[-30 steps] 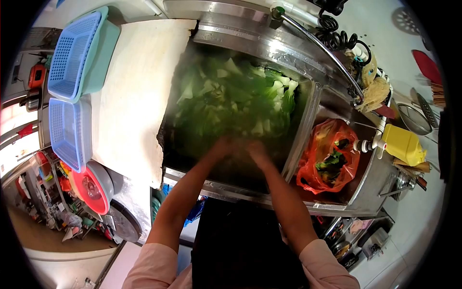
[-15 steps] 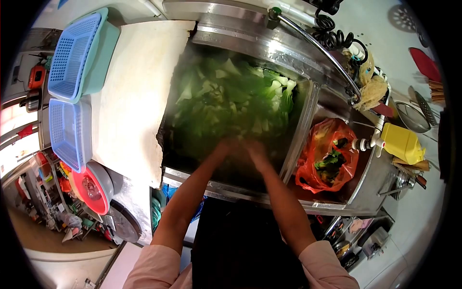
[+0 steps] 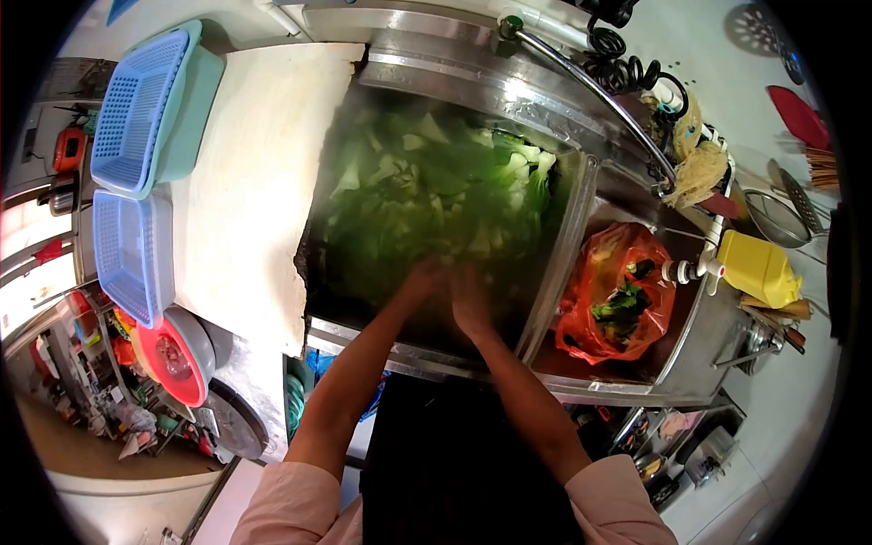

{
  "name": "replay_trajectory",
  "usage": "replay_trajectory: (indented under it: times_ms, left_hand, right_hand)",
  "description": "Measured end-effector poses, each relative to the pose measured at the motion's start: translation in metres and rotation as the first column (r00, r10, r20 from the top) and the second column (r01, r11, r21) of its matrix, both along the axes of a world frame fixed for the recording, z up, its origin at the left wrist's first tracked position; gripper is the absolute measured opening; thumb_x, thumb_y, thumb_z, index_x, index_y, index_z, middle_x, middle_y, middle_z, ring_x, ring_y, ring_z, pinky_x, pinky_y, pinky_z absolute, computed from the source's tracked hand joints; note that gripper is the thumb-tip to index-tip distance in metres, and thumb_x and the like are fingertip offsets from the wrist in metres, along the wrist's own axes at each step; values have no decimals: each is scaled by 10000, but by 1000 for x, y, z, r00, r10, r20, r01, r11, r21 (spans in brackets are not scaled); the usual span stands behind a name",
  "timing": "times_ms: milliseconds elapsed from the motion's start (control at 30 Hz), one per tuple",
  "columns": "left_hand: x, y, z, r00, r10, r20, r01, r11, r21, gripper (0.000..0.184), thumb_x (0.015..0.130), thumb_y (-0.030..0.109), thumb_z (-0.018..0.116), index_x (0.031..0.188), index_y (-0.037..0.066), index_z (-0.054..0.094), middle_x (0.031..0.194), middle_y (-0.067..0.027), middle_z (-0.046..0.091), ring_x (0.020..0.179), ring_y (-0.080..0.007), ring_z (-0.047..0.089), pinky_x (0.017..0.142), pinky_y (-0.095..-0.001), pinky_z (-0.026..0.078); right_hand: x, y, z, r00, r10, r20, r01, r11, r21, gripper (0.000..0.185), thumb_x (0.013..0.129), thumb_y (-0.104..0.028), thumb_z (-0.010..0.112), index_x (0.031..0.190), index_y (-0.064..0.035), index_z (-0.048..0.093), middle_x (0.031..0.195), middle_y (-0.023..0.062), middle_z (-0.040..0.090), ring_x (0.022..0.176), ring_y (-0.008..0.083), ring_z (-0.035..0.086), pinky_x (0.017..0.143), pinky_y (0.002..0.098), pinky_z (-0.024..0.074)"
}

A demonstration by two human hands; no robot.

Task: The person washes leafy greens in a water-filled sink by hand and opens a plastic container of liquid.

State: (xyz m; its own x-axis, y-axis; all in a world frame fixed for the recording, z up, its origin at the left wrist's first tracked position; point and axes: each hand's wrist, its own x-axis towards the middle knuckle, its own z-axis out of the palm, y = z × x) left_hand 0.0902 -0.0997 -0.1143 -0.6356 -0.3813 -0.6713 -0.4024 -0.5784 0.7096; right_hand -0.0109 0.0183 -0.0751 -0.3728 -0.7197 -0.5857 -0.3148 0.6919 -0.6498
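Both hands reach into the murky water of a steel sink [image 3: 554,282], at the near edge of many green leafy vegetables [image 3: 409,182]. My left hand [image 3: 422,280] is partly under water, its fingers blurred and hidden. Close beside it on the right, my right hand [image 3: 466,295] is also dipped in, and its fingertips cannot be made out. Whether either hand holds a leaf is hidden by the cloudy water. Paler stalks [image 3: 522,168] stick up at the sink's back right corner.
Right of the sink, a red plastic bag [image 3: 590,318] with greens lies in a smaller basin. A pale board [image 3: 254,163] is on the left, beside blue baskets [image 3: 132,245] and a red bowl [image 3: 186,386]. A tap pipe [image 3: 599,95] arches over the back right; a yellow container [image 3: 758,268] stands at right.
My right hand has moved a little to the left, closer to my left hand. My left hand stays in nearly the same place in the water.
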Motion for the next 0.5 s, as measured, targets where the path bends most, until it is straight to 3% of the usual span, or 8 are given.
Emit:
replay_trajectory:
  times_ms: [67,167,267,367,500]
  left_hand:
    - [-4,-1,16,999,41,-1,-41,995,91,365,891,157,582,1212,-15,567,1120,-85,629,1015,-173,564,908,-298,427]
    - [-3,-4,20,997,-59,44,58,998,29,358,894,149,575,1212,-15,573,1126,-84,626,1017,-168,559,907,-294,425]
    - [-2,1,16,1000,1,30,-2,1000,30,355,897,145,568,1214,-16,572,1116,-91,631,989,-164,568,888,-293,436]
    - [4,7,-7,991,-93,93,105,987,-126,348,905,144,560,1216,-10,574,1092,-85,639,954,-155,577,860,-286,447]
    - [9,18,-21,998,-14,57,23,986,-163,315,911,139,551,1187,-9,591,1061,-74,648,927,-140,578,831,-276,453]
  right_hand:
    - [1,2,-3,999,19,-33,-19,1000,-16,569,1009,-395,346,1483,-121,193,1331,224,486,1141,427,520,928,478,438]
    - [-1,-1,6,999,27,-38,-27,1000,0,563,1009,-395,332,1487,-133,193,1314,229,502,1125,437,527,916,486,444]
    - [1,-2,6,999,24,-32,-23,999,30,559,1008,-392,323,1491,-143,190,1286,237,525,1096,443,542,906,489,449]
    - [-1,-11,19,1000,-13,25,10,994,110,556,1008,-386,324,1494,-155,186,1257,236,549,1065,442,558,890,489,453]
    - [-3,-17,17,999,-6,37,3,996,89,553,1008,-381,327,1495,-157,188,1238,230,562,1044,435,567,853,479,463]
